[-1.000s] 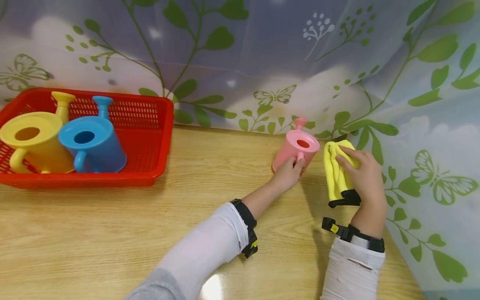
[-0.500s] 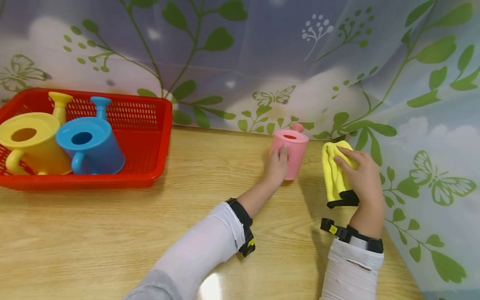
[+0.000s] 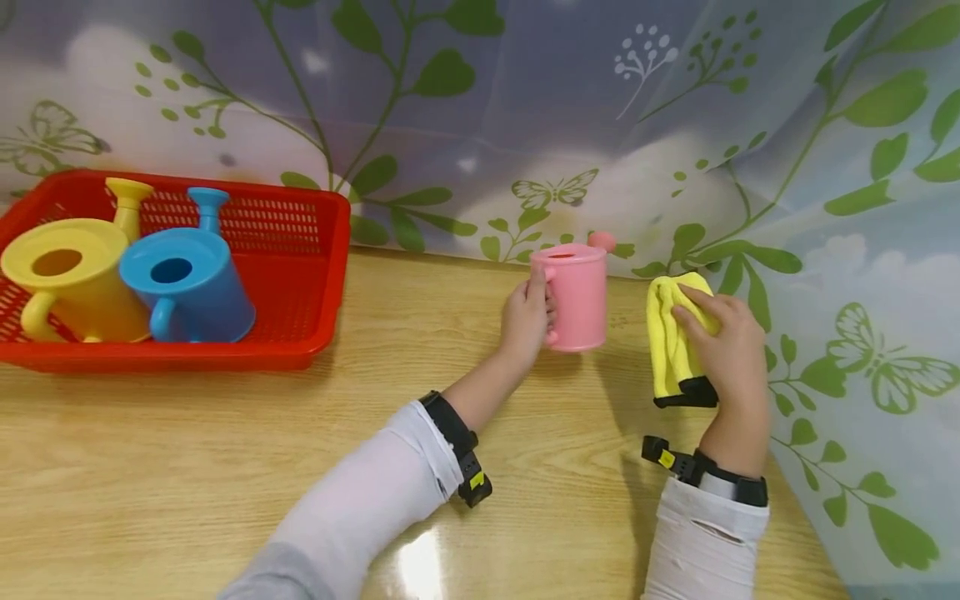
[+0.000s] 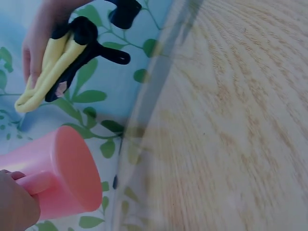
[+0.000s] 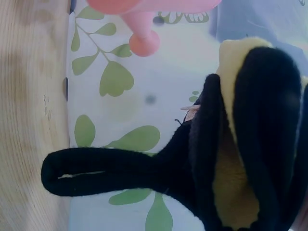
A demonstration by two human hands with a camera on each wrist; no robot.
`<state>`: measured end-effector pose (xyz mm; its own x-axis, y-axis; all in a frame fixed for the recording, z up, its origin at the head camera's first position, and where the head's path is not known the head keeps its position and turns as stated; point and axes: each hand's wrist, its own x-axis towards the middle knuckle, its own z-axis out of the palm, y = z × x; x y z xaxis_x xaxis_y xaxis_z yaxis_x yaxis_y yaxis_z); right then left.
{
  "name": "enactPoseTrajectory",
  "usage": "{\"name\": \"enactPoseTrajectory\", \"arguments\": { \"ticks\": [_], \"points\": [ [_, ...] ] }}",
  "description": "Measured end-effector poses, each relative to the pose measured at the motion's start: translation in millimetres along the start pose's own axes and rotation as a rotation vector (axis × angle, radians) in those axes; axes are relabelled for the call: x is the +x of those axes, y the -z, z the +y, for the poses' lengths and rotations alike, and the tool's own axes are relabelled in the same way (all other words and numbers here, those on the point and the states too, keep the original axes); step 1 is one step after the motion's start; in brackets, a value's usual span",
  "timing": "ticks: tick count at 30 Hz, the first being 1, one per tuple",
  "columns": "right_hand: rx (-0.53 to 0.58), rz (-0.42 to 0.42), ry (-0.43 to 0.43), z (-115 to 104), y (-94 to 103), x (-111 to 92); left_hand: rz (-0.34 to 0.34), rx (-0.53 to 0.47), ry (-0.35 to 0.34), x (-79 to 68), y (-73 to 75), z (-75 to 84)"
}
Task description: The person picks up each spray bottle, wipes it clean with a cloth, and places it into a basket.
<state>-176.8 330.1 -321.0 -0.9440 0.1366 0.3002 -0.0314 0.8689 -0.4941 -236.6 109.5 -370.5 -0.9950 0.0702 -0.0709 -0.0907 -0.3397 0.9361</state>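
Observation:
My left hand [image 3: 527, 315] grips the handle of a pink toy watering can [image 3: 581, 300], its spout toward the back wall. In the left wrist view the pink can [image 4: 72, 173] shows its flat base, tipped toward the camera. My right hand [image 3: 731, 346] pinches a folded yellow cloth [image 3: 672, 333] with black edging, to the right of the can. The right wrist view shows the cloth's black edging and a black loop [image 5: 96, 171] sticking out from it, with the can's pink spout [image 5: 143, 38] beyond.
A red plastic basket [image 3: 322, 325] stands at the left on the wooden table [image 3: 420, 400], holding a yellow watering can [image 3: 82, 275] and a blue watering can [image 3: 187, 283]. A leaf-printed backdrop [image 3: 450, 125] rises behind and along the right.
My left hand has moved left and swung round the pink can, which turned from top-and-handle facing me to side-on. My right hand holds the cloth in nearly the same place.

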Motion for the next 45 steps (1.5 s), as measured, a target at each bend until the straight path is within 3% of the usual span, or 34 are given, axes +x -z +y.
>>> {"name": "enactPoseTrajectory", "arguments": {
  "ticks": [14,22,29,34,45],
  "points": [
    [0.021,0.007,-0.015,-4,-0.1,-1,-0.072,-0.241,0.107,-11.8,27.9,24.4],
    [0.024,0.042,0.018,-15,-5.1,-4,-0.024,-0.352,0.155,-29.4,52.4,39.4],
    [0.054,0.102,0.138,-28,-10.6,-3,0.018,-0.452,0.157,-45.5,72.1,55.9],
    [0.091,0.194,0.212,-44,-13.8,-8,0.054,-0.489,0.154,-55.3,82.3,64.2],
    [0.105,0.315,0.544,-97,-24.6,-28,0.123,-0.530,0.079,-63.5,95.0,79.2]
  ]
}}
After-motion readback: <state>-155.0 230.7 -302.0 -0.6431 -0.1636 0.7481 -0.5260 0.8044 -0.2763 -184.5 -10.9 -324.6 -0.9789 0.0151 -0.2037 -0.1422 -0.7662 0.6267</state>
